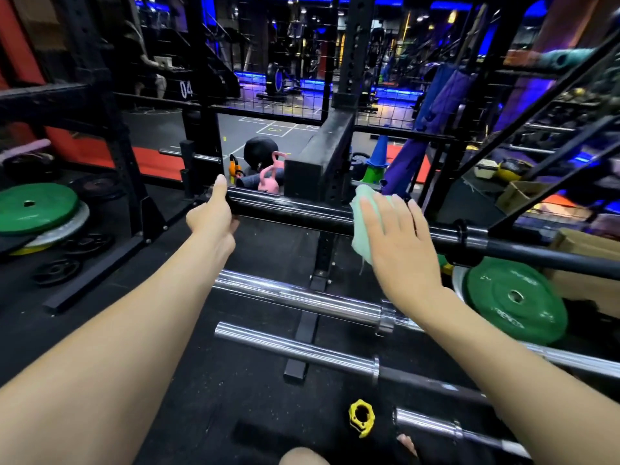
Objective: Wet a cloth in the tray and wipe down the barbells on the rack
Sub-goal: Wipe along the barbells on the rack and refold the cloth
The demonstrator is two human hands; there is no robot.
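A black barbell lies across the top of the rack. My left hand grips its left sleeve end, thumb up over the bar. My right hand lies flat with straight fingers on a pale green cloth, pressing it against the same bar further right. Below hang a chrome barbell and a second chrome barbell; a third bar end shows at the bottom right. No tray is in view.
Green weight plates lie at left and right. A yellow collar sits on the black floor. Pink kettlebells and a blue cone stand behind the rack. Slanted black rack bars cross at right.
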